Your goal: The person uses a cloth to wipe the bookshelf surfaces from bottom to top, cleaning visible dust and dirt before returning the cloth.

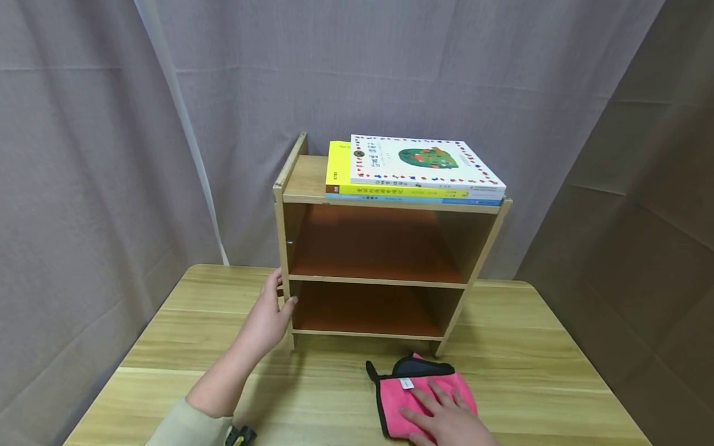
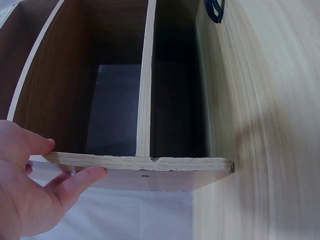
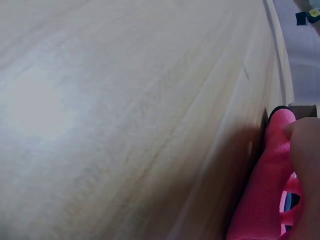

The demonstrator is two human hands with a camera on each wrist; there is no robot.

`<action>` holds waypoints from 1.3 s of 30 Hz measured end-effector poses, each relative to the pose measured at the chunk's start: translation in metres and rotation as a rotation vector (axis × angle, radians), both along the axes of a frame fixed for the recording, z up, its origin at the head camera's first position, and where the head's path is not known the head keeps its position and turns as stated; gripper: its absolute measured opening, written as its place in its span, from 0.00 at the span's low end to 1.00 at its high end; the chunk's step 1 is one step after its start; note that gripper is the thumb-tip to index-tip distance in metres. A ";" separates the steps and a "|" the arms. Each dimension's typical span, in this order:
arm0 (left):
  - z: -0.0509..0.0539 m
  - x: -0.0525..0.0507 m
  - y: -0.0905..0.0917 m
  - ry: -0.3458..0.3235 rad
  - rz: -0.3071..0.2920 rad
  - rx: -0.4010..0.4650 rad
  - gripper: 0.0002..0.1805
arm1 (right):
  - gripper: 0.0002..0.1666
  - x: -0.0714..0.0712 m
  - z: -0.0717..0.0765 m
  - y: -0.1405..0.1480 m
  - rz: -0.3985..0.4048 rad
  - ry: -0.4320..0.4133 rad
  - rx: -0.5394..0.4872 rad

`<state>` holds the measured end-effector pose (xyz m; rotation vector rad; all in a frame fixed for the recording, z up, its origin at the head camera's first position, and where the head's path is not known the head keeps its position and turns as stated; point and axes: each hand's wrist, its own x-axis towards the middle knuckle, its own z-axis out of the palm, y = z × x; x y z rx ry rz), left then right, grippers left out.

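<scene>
A small wooden shelf (image 1: 379, 282) with reddish-brown inner boards stands on the table. My left hand (image 1: 264, 325) grips its left side panel (image 2: 135, 164), the thumb on one face and the fingers on the other. In front of the shelf's right foot lies a pink cloth (image 1: 393, 406) with black edging, a white tag and a dark grey underside, partly folded over. My right hand (image 1: 449, 416) rests on this cloth with its fingers spread. Part of the cloth is hidden under that hand; in the right wrist view the pink fabric (image 3: 265, 195) shows beside it.
Several stacked books (image 1: 426, 164) lie on top of the shelf, a white one uppermost over a yellow one, close to its right end. Grey curtains (image 1: 251, 80) hang behind and beside the wooden table (image 1: 535, 371).
</scene>
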<state>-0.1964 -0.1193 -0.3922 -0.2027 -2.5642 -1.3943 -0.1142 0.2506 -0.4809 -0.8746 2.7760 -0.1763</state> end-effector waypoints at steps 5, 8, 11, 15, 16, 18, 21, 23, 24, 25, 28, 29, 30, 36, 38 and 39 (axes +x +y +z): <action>-0.002 0.002 0.000 -0.001 0.006 0.001 0.35 | 0.28 0.000 0.000 -0.005 0.073 0.012 -0.029; -0.001 0.002 0.002 0.005 -0.001 0.001 0.35 | 0.28 0.001 -0.002 -0.008 0.098 0.031 -0.021; -0.001 0.003 0.003 0.006 -0.006 0.006 0.35 | 0.28 0.002 -0.004 -0.010 0.105 0.050 -0.007; -0.001 0.004 0.004 -0.008 -0.019 0.011 0.36 | 0.31 0.004 -0.005 -0.008 0.103 0.048 0.019; -0.001 0.004 0.004 -0.013 -0.024 0.008 0.36 | 0.32 0.004 -0.005 -0.007 0.109 0.046 0.025; -0.001 0.006 0.003 -0.031 -0.029 0.003 0.36 | 0.34 0.004 -0.005 -0.006 0.121 0.043 0.035; -0.002 0.008 0.001 -0.052 -0.034 0.002 0.36 | 0.38 0.004 -0.006 -0.004 0.148 0.061 0.040; -0.004 0.009 0.000 -0.065 -0.034 0.003 0.36 | 0.39 0.004 -0.006 -0.004 0.166 0.094 0.041; -0.004 0.010 -0.001 -0.069 -0.033 0.000 0.36 | 0.39 0.004 -0.007 -0.003 0.177 0.116 0.039; -0.005 0.011 -0.002 -0.072 -0.032 0.001 0.37 | 0.39 0.004 -0.007 -0.003 0.186 0.139 0.044; -0.007 0.014 -0.004 -0.079 -0.034 -0.002 0.38 | 0.39 0.005 -0.009 -0.003 0.209 0.201 0.059; -0.008 0.016 -0.005 -0.082 -0.037 -0.003 0.38 | 0.39 0.006 -0.009 -0.002 0.215 0.215 0.066; -0.008 0.018 -0.006 -0.086 -0.038 -0.005 0.39 | 0.39 0.007 -0.009 -0.002 0.220 0.227 0.074; -0.007 0.032 -0.013 -0.104 -0.048 0.010 0.34 | 0.40 0.009 -0.007 -0.001 0.254 0.321 0.091; -0.007 0.038 -0.016 -0.110 -0.033 -0.008 0.31 | 0.39 0.010 -0.005 0.000 0.264 0.354 0.081; -0.007 0.041 -0.018 -0.112 -0.023 -0.019 0.29 | 0.38 0.010 -0.004 0.000 0.271 0.373 0.069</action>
